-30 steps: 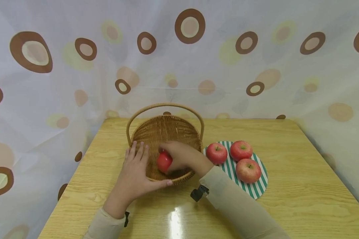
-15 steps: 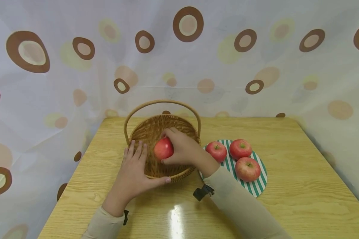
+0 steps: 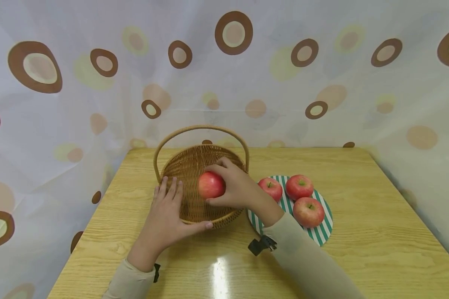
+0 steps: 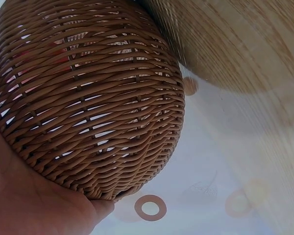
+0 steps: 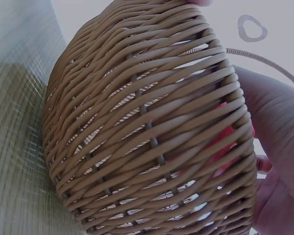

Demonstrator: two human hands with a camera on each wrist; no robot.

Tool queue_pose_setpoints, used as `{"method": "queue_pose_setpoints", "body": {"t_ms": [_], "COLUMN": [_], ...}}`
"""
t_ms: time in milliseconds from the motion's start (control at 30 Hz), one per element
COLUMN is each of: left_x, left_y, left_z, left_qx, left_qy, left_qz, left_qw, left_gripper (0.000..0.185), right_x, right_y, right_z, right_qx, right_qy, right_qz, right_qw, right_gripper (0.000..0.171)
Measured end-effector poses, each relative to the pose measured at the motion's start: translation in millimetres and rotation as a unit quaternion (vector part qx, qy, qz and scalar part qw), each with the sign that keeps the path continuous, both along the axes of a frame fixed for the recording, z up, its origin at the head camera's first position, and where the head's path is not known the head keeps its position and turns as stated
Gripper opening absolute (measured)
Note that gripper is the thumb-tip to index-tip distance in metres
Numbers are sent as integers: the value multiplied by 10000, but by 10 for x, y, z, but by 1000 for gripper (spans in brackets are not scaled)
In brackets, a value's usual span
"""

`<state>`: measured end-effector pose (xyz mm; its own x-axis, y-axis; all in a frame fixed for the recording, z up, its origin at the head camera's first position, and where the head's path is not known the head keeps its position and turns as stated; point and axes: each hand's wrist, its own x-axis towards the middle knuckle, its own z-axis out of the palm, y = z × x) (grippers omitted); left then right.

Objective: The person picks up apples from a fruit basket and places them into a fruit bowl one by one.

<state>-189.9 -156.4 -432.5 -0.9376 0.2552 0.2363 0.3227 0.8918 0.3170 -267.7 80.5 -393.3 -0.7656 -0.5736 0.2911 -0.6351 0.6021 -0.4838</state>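
Note:
My right hand [image 3: 233,182] grips a red apple [image 3: 209,185] between thumb and fingers over the inside of a brown wicker basket [image 3: 188,164]. In the right wrist view, red skin of the apple [image 5: 226,142] shows through the weave, with the right hand [image 5: 279,127] beyond the rim. My left hand [image 3: 164,222] rests against the basket's near left side, fingers straight and spread over the rim, thumb along the front edge. The left wrist view shows the basket's woven side [image 4: 98,93] with part of the left hand [image 4: 34,196] beside it.
Three more apples, one at the left [image 3: 272,190], one at the back [image 3: 299,186] and one in front [image 3: 308,212], sit on a round green-and-white striped mat [image 3: 326,232] right of the basket. The arched handle [image 3: 202,126] stands up. A patterned curtain [image 3: 254,79] surrounds the wooden table [image 3: 378,232].
My right hand has raised the apple from low in the basket, near its front rim, and shifted it slightly right. The left hand stays at the rim.

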Motion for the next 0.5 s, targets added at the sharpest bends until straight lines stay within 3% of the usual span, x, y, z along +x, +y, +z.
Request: {"method": "queue_pose_setpoints", "body": {"t_ms": [500], "left_x": [5], "left_y": [-17], "left_z": [0], "left_qx": [25], "left_qy": [-79], "left_qz": [24], "left_qw": [10000], "left_gripper": [142], "right_x": [73], "right_y": [151], "right_z": [-17], "right_qx": [-497], "right_qy": [186], "right_qz": [-92], "right_qw": [9985], "right_gripper": [72]}}
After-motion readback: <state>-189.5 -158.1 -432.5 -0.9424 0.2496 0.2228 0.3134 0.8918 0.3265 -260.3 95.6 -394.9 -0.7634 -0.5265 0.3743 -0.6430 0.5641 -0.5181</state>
